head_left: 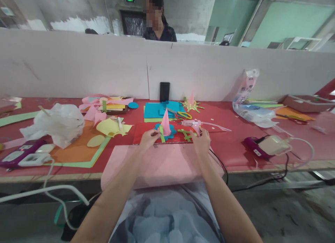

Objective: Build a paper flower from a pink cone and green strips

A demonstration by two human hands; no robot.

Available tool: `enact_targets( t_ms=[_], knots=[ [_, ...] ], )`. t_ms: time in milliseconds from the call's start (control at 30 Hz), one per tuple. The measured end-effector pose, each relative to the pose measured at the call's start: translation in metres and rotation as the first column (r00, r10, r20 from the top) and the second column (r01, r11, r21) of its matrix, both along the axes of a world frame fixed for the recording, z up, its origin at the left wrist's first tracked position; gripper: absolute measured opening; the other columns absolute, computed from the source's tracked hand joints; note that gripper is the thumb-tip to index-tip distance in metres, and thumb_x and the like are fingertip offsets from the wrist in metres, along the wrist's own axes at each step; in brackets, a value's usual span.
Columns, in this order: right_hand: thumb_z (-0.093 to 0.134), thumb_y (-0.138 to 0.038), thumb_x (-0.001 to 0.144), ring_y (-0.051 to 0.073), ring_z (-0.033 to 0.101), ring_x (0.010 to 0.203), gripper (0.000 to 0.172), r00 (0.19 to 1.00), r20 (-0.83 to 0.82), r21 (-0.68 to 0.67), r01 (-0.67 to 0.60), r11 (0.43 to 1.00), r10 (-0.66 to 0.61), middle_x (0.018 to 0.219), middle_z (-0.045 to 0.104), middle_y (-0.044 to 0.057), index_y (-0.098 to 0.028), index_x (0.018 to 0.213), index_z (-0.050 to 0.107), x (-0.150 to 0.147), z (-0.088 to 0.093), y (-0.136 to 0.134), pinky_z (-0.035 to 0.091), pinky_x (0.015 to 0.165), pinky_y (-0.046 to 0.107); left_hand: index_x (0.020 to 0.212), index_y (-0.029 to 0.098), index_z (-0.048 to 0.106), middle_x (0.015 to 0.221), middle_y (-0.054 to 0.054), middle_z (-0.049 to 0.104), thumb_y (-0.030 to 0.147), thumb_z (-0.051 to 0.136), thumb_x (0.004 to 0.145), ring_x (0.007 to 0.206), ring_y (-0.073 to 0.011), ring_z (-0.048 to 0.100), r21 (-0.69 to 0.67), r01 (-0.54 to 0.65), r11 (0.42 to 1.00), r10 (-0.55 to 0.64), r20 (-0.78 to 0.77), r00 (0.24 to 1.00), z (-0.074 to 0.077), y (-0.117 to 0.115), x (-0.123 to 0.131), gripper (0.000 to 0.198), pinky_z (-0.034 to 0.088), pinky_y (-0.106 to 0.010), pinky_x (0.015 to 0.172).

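A pink paper cone (165,125) stands upright on a blue flower-shaped paper piece (171,132), over a red board (141,131). My left hand (149,138) is closed at the left side of the flower, its fingertips pinching a light-green paper strip (161,135) in front of the cone. My right hand (202,141) has its fingers around the handle of a pink glue gun (193,123), whose nozzle points left toward the cone. Several crossed green strips (185,134) lie just left of my right hand.
Behind lie blue paper sheets (153,112), yellow-handled scissors (183,114), a dark phone (164,92) and another cone on strips (192,101). A crumpled white bag (60,122) is at left. Power strips (258,149) and cords sit at right. A person (159,30) is beyond the white partition (104,65).
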State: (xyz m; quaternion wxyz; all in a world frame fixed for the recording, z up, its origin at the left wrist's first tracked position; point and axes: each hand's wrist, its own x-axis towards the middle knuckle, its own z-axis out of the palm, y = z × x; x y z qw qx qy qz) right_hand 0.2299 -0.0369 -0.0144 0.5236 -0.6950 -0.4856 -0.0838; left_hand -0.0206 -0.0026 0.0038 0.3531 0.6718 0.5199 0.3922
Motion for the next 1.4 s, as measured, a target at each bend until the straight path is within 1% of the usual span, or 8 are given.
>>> enact_targets(
  t_ms=[133, 267, 367, 467, 733, 1133, 1267, 1400],
  knots=[
    [0.057, -0.047, 0.073, 0.023, 0.056, 0.085, 0.043, 0.999, 0.045, -0.016, 0.027, 1.0, -0.026, 0.092, 0.062, 0.012, -0.014, 0.101, 0.059, 0.002, -0.004, 0.002, 0.043, 0.076, 0.035, 0.079, 0.018, 0.066, 0.084, -0.003, 0.069, 0.029, 0.055, 0.074, 0.079, -0.0162, 0.063, 0.031, 0.003, 1.0, -0.001, -0.048, 0.999, 0.004, -0.004, 0.0, 0.016, 0.046, -0.025, 0.074],
    [0.056, -0.05, 0.073, 0.023, 0.055, 0.084, 0.043, 0.998, 0.064, -0.016, 0.02, 1.0, -0.019, 0.089, 0.063, 0.011, -0.015, 0.098, 0.059, 0.003, -0.007, 0.003, 0.043, 0.073, 0.034, 0.08, 0.02, 0.067, 0.087, -0.003, 0.07, 0.032, 0.056, 0.074, 0.08, -0.0169, 0.062, 0.024, 0.023, 0.999, -0.02, -0.098, 0.995, 0.002, -0.004, 0.0, 0.018, 0.046, -0.026, 0.074],
    [0.055, -0.051, 0.073, 0.022, 0.055, 0.082, 0.044, 0.999, 0.042, -0.019, 0.015, 1.0, -0.014, 0.088, 0.062, 0.01, -0.015, 0.099, 0.059, 0.003, -0.008, 0.004, 0.043, 0.072, 0.034, 0.079, 0.02, 0.068, 0.084, -0.002, 0.069, 0.034, 0.057, 0.073, 0.075, -0.0162, 0.061, 0.004, 0.073, 0.997, -0.072, -0.137, 0.988, -0.002, -0.004, 0.001, 0.019, 0.046, -0.026, 0.069],
    [0.055, -0.051, 0.073, 0.022, 0.055, 0.082, 0.045, 1.0, 0.014, -0.035, 0.001, 0.999, -0.001, 0.089, 0.061, 0.011, -0.015, 0.1, 0.058, 0.003, -0.008, 0.004, 0.043, 0.073, 0.034, 0.078, 0.02, 0.069, 0.082, -0.002, 0.067, 0.033, 0.058, 0.073, 0.072, -0.0151, 0.06, 0.021, 0.101, 0.995, -0.095, -0.18, 0.979, -0.004, -0.005, 0.002, 0.018, 0.044, -0.025, 0.066],
    [0.057, -0.051, 0.071, 0.021, 0.054, 0.081, 0.046, 0.999, -0.04, -0.056, -0.029, 0.998, 0.027, 0.09, 0.06, 0.01, -0.016, 0.101, 0.058, 0.003, -0.011, 0.006, 0.042, 0.073, 0.034, 0.078, 0.021, 0.069, 0.081, -0.002, 0.064, 0.031, 0.061, 0.072, 0.074, -0.0151, 0.057, 0.095, 0.099, 0.991, -0.066, -0.306, 0.95, 0.0, -0.009, 0.003, 0.014, 0.043, -0.026, 0.068],
    [0.058, -0.049, 0.071, 0.022, 0.054, 0.082, 0.046, 1.0, 0.015, -0.045, -0.019, 0.999, 0.02, 0.089, 0.061, 0.011, -0.015, 0.102, 0.059, 0.005, -0.015, 0.008, 0.043, 0.073, 0.034, 0.075, 0.02, 0.065, 0.081, -0.001, 0.064, 0.028, 0.059, 0.075, 0.074, -0.0146, 0.058, 0.106, 0.033, 0.994, -0.002, -0.275, 0.961, 0.0, -0.007, 0.005, 0.011, 0.042, -0.024, 0.066],
    [0.058, -0.049, 0.071, 0.022, 0.054, 0.082, 0.046, 1.0, 0.017, -0.053, -0.019, 0.998, 0.02, 0.089, 0.061, 0.01, -0.015, 0.102, 0.059, 0.005, -0.014, 0.008, 0.043, 0.074, 0.035, 0.079, 0.02, 0.064, 0.08, -0.001, 0.064, 0.027, 0.058, 0.076, 0.072, -0.0144, 0.057, 0.181, -0.003, 0.983, 0.054, -0.277, 0.959, 0.006, -0.009, 0.005, 0.01, 0.043, -0.024, 0.066],
    [0.058, -0.049, 0.071, 0.022, 0.054, 0.082, 0.047, 1.0, 0.006, -0.068, -0.019, 0.998, 0.019, 0.089, 0.061, 0.011, -0.014, 0.102, 0.059, 0.004, -0.013, 0.007, 0.043, 0.074, 0.034, 0.095, 0.021, 0.063, 0.093, -0.003, 0.064, 0.02, 0.049, 0.082, 0.081, -0.0146, 0.058, 0.299, 0.008, 0.954, 0.077, -0.272, 0.959, 0.011, -0.013, 0.007, 0.019, 0.044, -0.024, 0.075]
  ],
)
